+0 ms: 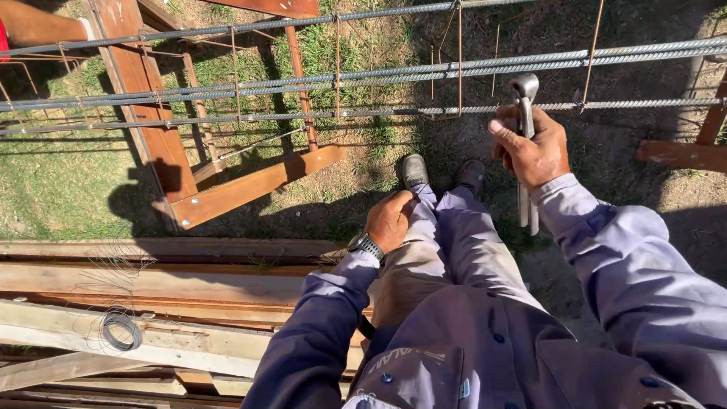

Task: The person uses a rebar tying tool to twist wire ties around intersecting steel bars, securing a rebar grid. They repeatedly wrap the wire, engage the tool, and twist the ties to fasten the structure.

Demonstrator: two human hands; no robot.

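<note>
Several long steel bars [394, 74] run across in front of you as a cage, with thin wire hoops [459, 60] already standing along them, though you cannot tell from here which crossings are tied. Below lie stacked planks [151, 284] with a coil of wire [121, 330] on them. Your right hand [532, 148] is clamped around the pincers [524, 144], raised against the nearest bar, while your left hand [389, 220] rests closed on your thigh, holding nothing visible.

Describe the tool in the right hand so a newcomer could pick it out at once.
Find the horizontal rebar cage crossing the top of the view. Just below it, the right hand grips metal pincers, jaws up by the bars; it is the only shiny hand tool there.
</note>
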